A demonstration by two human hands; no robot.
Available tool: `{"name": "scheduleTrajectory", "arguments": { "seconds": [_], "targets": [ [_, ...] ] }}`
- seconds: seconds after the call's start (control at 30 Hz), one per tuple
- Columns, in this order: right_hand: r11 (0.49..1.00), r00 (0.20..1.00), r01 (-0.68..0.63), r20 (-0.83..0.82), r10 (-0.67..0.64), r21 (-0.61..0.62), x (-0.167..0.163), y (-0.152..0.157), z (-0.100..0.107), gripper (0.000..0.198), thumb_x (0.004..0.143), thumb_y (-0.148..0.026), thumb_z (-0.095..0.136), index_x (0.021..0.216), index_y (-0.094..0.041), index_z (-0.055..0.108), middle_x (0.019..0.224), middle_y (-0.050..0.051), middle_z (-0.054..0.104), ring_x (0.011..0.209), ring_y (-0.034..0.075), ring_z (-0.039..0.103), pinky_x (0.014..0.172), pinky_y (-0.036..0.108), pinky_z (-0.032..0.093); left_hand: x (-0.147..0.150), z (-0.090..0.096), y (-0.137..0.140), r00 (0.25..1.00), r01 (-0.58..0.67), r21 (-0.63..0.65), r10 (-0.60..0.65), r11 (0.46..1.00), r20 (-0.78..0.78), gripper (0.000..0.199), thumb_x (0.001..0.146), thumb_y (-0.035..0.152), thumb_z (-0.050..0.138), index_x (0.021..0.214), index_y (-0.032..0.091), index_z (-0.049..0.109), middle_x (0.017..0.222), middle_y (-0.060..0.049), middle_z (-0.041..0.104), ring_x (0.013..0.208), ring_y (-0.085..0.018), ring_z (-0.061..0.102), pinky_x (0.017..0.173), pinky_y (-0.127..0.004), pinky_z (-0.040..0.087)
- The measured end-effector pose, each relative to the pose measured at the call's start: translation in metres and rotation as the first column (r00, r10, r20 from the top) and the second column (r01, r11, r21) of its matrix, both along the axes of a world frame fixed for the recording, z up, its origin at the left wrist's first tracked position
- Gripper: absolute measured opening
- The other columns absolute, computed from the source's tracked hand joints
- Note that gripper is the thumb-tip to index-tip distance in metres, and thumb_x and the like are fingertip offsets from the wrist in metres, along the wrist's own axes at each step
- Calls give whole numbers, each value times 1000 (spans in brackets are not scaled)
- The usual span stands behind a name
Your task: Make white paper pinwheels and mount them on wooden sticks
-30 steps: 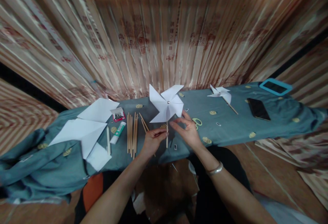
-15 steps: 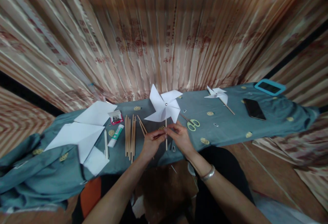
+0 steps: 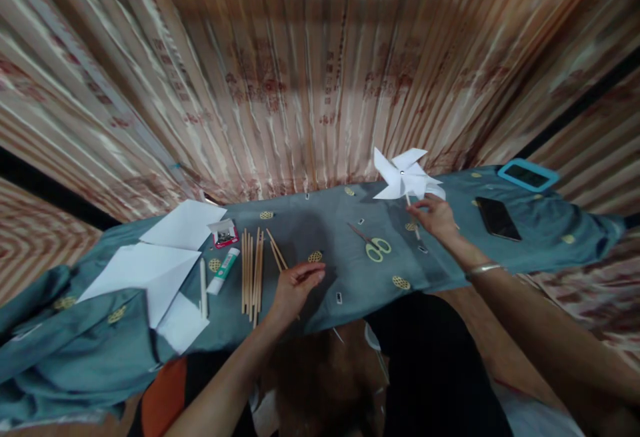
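My right hand (image 3: 435, 217) pinches the stick of a white paper pinwheel (image 3: 401, 173) with a round pin at its centre. This pinwheel is held over the right part of the cloth. A second paper pinwheel (image 3: 436, 189) is mostly hidden behind it and my fingers. My left hand (image 3: 296, 288) is over the cloth, its fingers loosely bent and nothing visible in them. Just left of that hand are two crossed wooden sticks (image 3: 275, 248), and beyond them a row of several wooden sticks (image 3: 251, 270). Green-handled scissors (image 3: 376, 249) lie between my hands.
On the left are white paper sheets (image 3: 145, 267), a white pen-like stick (image 3: 203, 288), a glue stick (image 3: 223, 270) and a small red box of pins (image 3: 224, 233). A black phone (image 3: 499, 218) and a blue-framed device (image 3: 528, 175) lie right. A curtain (image 3: 300, 90) hangs behind the cloth-covered table (image 3: 320, 223).
My right hand has carried the pinwheel from the middle to the right, close to the other one. My left hand has let go of the stick and stayed near the middle.
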State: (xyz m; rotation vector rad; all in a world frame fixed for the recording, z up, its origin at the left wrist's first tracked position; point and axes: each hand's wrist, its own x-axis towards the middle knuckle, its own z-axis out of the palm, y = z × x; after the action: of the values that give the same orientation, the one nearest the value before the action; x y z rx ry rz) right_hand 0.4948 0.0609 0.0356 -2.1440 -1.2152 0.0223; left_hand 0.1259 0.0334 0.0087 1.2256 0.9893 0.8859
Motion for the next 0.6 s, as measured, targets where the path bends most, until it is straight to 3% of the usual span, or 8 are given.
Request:
{"name": "scheduleTrajectory", "arguments": {
  "seconds": [0.13,0.33,0.47,0.6],
  "targets": [
    [991,993,104,72,-97,-89,53,13,4,30,66,-23,71,44,-21,50,88,17,63,114,32,51,100,47,33,-1,0,-1,1000,-3,15,4,1000,-25,22,63,34,76,80,20,78,79,-5,74,72,-17,65,69,-28,51],
    [949,969,242,96,-227,-204,80,31,-14,40,64,-25,72,42,-25,38,78,17,58,102,33,54,85,49,36,0,-2,-1,1000,14,-17,-14,1000,-16,20,65,31,76,81,20,78,84,-6,73,77,-18,65,71,-27,51],
    [926,954,295,126,-272,-234,88,43,-26,36,64,-23,72,45,-23,41,87,21,59,106,34,52,84,49,36,-1,-4,-4,1000,12,-29,-12,999,-9,19,66,30,74,81,20,78,84,-6,72,77,-18,64,70,-26,49],
    [908,943,325,163,-290,-265,94,49,-34,18,65,-22,73,56,-17,58,95,27,60,109,37,51,83,49,35,-3,-3,-6,999,32,-13,-33,999,-38,19,68,31,72,82,20,78,81,-5,70,75,-17,63,66,-25,48]
  ]
}}
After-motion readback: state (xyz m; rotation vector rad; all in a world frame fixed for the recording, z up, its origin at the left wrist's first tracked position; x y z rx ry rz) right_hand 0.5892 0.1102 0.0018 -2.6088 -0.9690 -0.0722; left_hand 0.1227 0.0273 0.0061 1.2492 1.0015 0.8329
